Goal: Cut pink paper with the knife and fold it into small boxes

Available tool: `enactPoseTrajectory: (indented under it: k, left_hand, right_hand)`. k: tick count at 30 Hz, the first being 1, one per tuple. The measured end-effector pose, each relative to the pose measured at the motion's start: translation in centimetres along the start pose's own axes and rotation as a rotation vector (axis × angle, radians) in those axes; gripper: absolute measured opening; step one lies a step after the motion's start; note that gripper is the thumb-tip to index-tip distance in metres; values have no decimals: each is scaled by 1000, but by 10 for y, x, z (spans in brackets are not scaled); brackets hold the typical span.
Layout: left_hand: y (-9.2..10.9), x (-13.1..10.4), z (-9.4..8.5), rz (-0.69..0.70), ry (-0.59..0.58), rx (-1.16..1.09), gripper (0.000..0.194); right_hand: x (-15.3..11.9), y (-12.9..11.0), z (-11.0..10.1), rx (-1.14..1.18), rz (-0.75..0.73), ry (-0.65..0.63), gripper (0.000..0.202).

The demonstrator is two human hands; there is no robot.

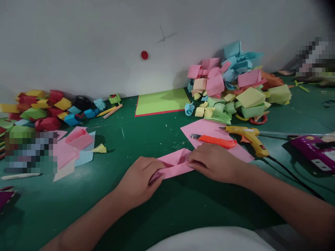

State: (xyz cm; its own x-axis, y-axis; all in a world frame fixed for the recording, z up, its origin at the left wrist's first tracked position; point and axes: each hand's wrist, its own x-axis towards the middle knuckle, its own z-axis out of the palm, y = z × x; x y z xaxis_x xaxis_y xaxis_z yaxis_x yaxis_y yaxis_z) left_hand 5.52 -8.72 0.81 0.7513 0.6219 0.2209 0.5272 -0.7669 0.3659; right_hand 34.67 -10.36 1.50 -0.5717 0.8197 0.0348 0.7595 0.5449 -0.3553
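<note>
Over a green counter [167,212], pinches folded pink paper [176,170] at opposite ends with left hand [141,179] and right hand [214,164], both equally near. Runs lengthwise between them. Shows an orange cutter [217,141] just beyond the paper's right end, a yellow glue gun [250,136] farther right.
</note>
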Motion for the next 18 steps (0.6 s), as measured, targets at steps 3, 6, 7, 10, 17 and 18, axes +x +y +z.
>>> enactPoseTrajectory:
  k: [3, 6, 7, 10, 17, 18]
  left_hand:
    - [-1, -1, 2, -44, 18, 18, 22]
    - [0, -1, 1, -11, -13, 27, 21]
    - [0, -1, 1, 14, -32, 26, 20]
    - [2, 1, -2, 64, -53, 19, 16]
    - [3, 0, -2, 74, -42, 22, 18]
    - [2, -1, -2, 77, -36, 31, 19]
  right_hand:
    - [1, -1, 5, -19, 36, 26, 26]
    - [2, -1, 8, -13, 48, 58, 21]
    - [2, -2, 8, -2, 41, 67, 20]
    - [2, -2, 8, 35, 0, 84, 18]
    - [3, 0, 9, 10, -131, 181, 15]
    - [3, 0, 10, -4, -151, 215, 15]
